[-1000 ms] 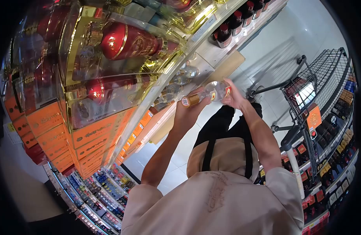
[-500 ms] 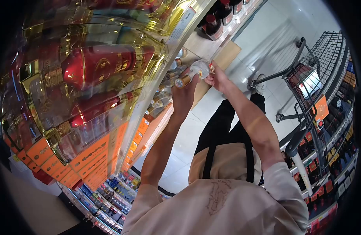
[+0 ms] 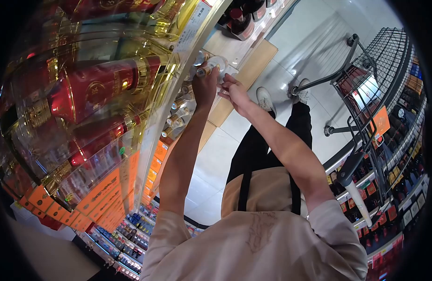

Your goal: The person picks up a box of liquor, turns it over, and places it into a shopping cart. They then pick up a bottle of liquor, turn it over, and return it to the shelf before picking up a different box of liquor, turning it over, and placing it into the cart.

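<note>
Red bottles [image 3: 99, 86] in clear gift boxes fill the left side, with orange tags [image 3: 103, 192] under them. Just right of them runs the pale edge of the shelf [image 3: 149, 140], and behind this edge lies a row [image 3: 178, 114] of small clear flasks with gold caps.

At the far end of that row the left hand [image 3: 204, 89] is clenched around the neck of one such bottle [image 3: 215, 63], which is tilted, with its gold cap toward the hand and its body at the shelf. The right hand [image 3: 234, 91] is just beside it, with the fingers bent toward the glass. I cannot tell if they grip the bottle or only come near it. Far right, a wire cart [image 3: 389, 56] stands on the pale floor [image 3: 314, 37], well apart from both hands.

The step in hand seems to be setting this bottle among the others. To do it well, I think the left hand should hold the neck firmly while the right hand supports the base. The bottle should be brought upright before it goes in. It should enter the free place slowly, so that it does not knock the neighbours. Glass is slippery, so no release before it stands steady.
</note>
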### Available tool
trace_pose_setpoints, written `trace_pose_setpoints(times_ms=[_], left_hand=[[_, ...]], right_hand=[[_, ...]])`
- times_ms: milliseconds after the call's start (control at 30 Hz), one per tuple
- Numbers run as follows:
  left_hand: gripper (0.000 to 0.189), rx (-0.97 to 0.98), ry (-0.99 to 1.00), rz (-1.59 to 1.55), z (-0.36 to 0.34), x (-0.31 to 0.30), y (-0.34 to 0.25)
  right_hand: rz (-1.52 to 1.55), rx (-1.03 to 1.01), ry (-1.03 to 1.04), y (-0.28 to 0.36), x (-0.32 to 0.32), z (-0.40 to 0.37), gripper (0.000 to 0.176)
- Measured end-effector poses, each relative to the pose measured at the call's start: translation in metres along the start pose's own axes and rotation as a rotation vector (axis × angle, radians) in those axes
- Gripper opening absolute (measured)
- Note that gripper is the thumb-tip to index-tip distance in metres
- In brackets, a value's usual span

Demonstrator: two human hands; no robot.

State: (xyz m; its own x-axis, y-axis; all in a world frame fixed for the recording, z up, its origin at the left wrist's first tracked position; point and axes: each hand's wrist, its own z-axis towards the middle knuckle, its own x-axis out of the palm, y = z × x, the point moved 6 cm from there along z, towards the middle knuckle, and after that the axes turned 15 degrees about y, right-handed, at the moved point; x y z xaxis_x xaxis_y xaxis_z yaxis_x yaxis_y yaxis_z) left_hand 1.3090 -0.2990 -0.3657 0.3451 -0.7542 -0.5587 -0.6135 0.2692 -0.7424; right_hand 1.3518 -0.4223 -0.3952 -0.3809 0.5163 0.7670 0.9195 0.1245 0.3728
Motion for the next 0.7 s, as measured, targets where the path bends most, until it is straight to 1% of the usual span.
trace_pose_setpoints(times_ms=[33, 67, 100, 167, 367, 467, 600, 700], left_hand=[[0.038, 0.067, -0.035, 0.136, 0.007, 0.000, 0.012], [0.036, 0.202, -0.061, 0.175, 0.011, 0.005, 0.029], [0.036, 0.204, -0.061, 0.174, 0.010, 0.005, 0.020], [0.041, -0.043, -0.097, -0.231, 0.007, 0.003, 0.016], [0.052, -0.071, -0.049, -0.151, 0.014, 0.003, 0.027], [0.054, -0.076, -0.092, -0.130, 0.017, 0.006, 0.040], [0.055, -0.086, -0.079, -0.127, 0.021, 0.009, 0.051], [0.053, -0.102, -0.074, -0.203, 0.021, 0.012, 0.055]], right_hand=[[0.000, 0.002, -0.003, -0.008, 0.001, -0.008, 0.064], [0.042, 0.033, -0.022, -0.022, -0.002, -0.013, 0.063], [0.084, 0.063, -0.040, -0.035, -0.005, -0.016, 0.062], [0.107, 0.084, -0.027, -0.044, -0.012, -0.024, 0.060], [0.051, 0.050, 0.051, -0.030, -0.020, -0.025, 0.055], [0.065, 0.038, 0.014, -0.023, -0.023, -0.024, 0.051], [0.042, 0.045, 0.053, -0.013, -0.019, -0.030, 0.047], [0.031, 0.040, 0.078, -0.009, -0.014, -0.036, 0.042]])
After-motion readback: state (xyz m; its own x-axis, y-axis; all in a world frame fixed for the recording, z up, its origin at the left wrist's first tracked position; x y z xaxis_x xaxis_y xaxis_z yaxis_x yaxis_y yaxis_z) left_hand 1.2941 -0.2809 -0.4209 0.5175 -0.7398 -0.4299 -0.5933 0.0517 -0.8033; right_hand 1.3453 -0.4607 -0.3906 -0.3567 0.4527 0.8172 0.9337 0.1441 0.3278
